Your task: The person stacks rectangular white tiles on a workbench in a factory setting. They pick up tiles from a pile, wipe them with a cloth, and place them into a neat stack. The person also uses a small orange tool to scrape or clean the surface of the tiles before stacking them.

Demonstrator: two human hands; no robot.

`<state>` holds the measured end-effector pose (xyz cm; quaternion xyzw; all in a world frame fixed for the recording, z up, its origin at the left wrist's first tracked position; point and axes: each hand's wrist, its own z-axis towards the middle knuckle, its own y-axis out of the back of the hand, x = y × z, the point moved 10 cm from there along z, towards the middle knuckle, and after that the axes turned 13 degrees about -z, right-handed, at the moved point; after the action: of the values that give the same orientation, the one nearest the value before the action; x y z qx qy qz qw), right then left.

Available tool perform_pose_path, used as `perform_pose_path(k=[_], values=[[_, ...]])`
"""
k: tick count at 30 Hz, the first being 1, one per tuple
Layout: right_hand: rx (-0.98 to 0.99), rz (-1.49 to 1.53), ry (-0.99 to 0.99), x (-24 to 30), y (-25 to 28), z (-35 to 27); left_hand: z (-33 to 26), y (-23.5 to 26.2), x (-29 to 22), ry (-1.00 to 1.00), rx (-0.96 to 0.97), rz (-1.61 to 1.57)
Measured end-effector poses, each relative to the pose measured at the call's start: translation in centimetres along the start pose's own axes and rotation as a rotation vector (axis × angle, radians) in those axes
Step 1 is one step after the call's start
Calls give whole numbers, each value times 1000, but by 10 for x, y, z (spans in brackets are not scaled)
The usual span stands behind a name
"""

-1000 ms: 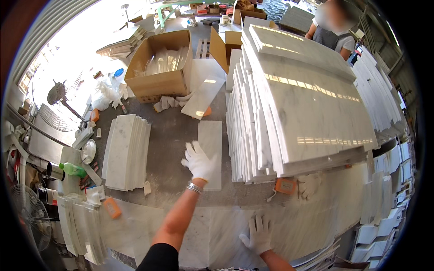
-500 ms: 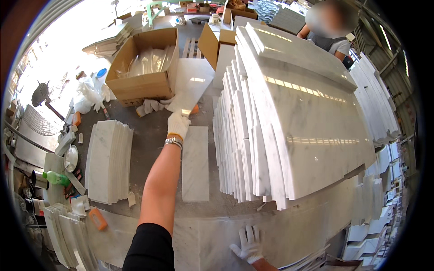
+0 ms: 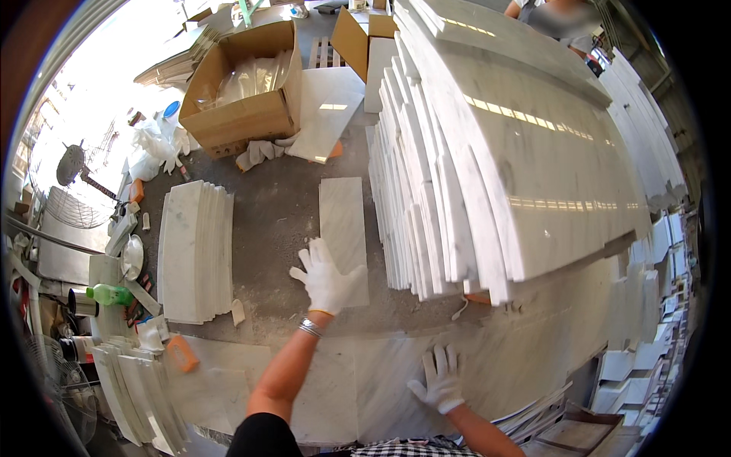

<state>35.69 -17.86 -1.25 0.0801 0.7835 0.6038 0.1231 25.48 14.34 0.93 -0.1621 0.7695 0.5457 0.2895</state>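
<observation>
My left hand [image 3: 327, 285], in a white knit glove with a metal watch band at the wrist, has its fingers spread. It lies over the lower left part of a single white marble strip [image 3: 344, 217]; whether it presses on the strip I cannot tell. My right hand [image 3: 438, 382], gloved alike, rests flat with fingers apart on a grey-veined marble slab [image 3: 388, 358] along the near edge. Neither hand holds anything. To the left of the strip stands a row of narrow marble strips [image 3: 183, 251]. To its right rises a big stack of large marble slabs [image 3: 548, 206].
Beyond are an open cardboard box [image 3: 240, 137], a slanted-edge marble piece [image 3: 329, 107] and a crumpled glove [image 3: 261, 154]. Orange blocks, one of them an orange sponge-like block [image 3: 183, 353], and a green bottle [image 3: 109, 295] lie left. A person [image 3: 560, 19] stands behind the stack.
My left hand has drawn back from the slanted-edge marble piece by the box toward me, its fingers now spread over the strip. My right hand stays flat on the slab. The view has shifted.
</observation>
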Motion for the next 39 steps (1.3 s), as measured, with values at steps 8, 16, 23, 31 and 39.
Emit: perform_pose_path(k=[8, 16, 23, 31, 39], values=[[-132, 48, 28, 4, 12, -9, -17, -7, -18, 144, -159, 140], [-211, 5, 26, 3, 20, -18, -34, 15, -31, 233, -224, 40], [-223, 43, 31, -1, 19, -18, -45, 11, -40, 186, -233, 259], [-211, 36, 17, -7, 16, -19, -21, -12, -32, 339, -104, 134], [-58, 170, -13, -15, -20, -23, -41, -8, -35, 54, -37, -4]])
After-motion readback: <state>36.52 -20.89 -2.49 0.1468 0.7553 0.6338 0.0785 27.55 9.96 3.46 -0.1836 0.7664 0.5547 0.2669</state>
